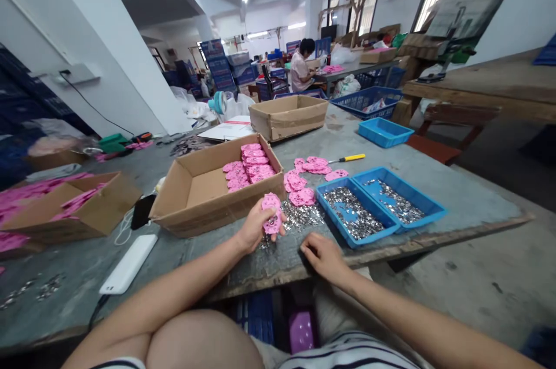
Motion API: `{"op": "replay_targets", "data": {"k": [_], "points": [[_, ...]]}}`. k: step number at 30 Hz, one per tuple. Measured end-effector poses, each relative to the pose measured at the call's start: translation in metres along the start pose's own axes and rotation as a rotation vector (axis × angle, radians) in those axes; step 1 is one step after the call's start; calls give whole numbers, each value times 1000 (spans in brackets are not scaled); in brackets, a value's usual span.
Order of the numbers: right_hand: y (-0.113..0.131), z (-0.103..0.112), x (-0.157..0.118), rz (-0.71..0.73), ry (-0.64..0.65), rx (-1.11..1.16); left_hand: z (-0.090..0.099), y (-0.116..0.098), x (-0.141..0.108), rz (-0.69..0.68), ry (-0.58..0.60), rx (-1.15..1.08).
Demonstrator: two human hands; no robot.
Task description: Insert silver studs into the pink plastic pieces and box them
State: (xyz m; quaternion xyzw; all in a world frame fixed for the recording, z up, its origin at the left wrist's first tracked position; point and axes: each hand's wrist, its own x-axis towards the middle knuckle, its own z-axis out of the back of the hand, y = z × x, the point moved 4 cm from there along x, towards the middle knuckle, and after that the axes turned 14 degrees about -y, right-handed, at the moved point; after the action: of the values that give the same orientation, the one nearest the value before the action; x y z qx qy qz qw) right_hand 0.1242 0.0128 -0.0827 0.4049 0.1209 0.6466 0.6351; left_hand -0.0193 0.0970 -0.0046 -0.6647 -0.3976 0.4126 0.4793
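While the left hand [255, 227] is clamping its fingers on a partly covered pink piece [273, 202], the right hand [324, 257] is curling its fingers together, undersides hidden, near the front edge of the table [471, 201].

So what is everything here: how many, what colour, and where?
Table: one, grey, centre
Cardboard boxes: at least three, brown, on the table
Pink pieces: many, pink, in boxes and loose
Blue trays: three, blue, table's right side
Metal bits: many, silvery, in two trays and scattered
Tool: one, yellow-handled, behind the paired trays
White device: one, white, table's left
Near chair: one, brown, right
Baskets: several, blue, background
Person: one, pale top, background
Left hand: one, bare, pink piece in its grip
Right hand: one, bare, near the trays
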Motion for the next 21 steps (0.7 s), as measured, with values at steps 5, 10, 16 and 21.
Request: {"op": "replay_targets", "data": {"k": [5, 10, 16, 21], "points": [[9, -1, -2, 26, 58, -97, 2, -7, -11, -20, -87, 102], [12, 2, -2, -5, 103, -97, -8, -18, -26, -29, -195, 106], [11, 7, -3, 9, 96, -46, -20, -43, -47, -116, -259, 161], [9, 10, -3, 10, 84, -22, -14, -56, -55, -92, -292, 245]]}}
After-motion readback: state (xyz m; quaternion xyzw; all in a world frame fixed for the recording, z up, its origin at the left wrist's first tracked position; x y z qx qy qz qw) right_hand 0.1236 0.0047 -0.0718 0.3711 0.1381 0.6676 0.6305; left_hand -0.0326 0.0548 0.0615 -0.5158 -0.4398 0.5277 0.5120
